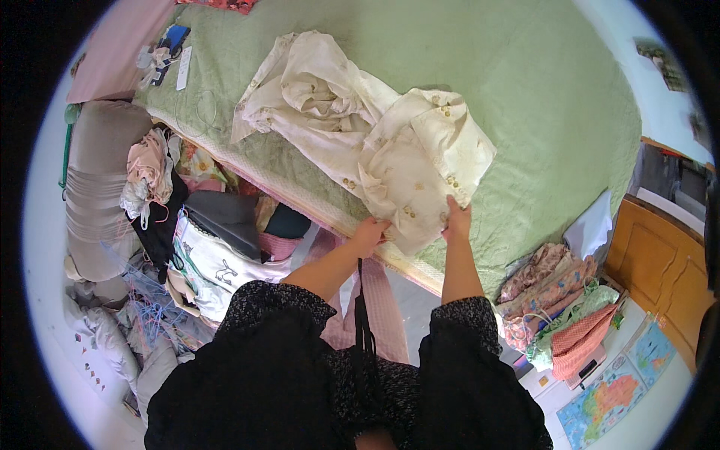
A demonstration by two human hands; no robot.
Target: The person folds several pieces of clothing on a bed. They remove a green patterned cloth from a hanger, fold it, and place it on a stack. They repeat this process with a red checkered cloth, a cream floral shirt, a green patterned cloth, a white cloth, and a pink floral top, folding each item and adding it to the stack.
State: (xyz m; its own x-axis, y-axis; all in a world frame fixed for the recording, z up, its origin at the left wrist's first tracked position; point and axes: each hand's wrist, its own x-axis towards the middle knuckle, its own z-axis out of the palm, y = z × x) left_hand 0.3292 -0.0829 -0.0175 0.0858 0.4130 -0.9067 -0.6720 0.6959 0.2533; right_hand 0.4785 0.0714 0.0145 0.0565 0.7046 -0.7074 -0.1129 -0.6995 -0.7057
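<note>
A cream cloth with a small golden-brown print [405, 169] lies crumpled on a bed with a green quilted cover [540, 140]. My left hand [371, 236] grips the cloth's near edge above the side of the bed. My right hand [458, 220] pinches the same cloth at its right edge, thumb on top. Between my hands the fabric is spread fairly flat, while the far left part is bunched in loose folds. What lies beneath the cloth is hidden.
A white power strip or remote [184, 68] and a thin cable lie at the bed's upper left. Piled clothes [225, 264] and a grey cushioned seat [98, 180] stand left. Folded fabrics [562, 309] are stacked at right, near a wooden door [658, 247] and wall maps [604, 399].
</note>
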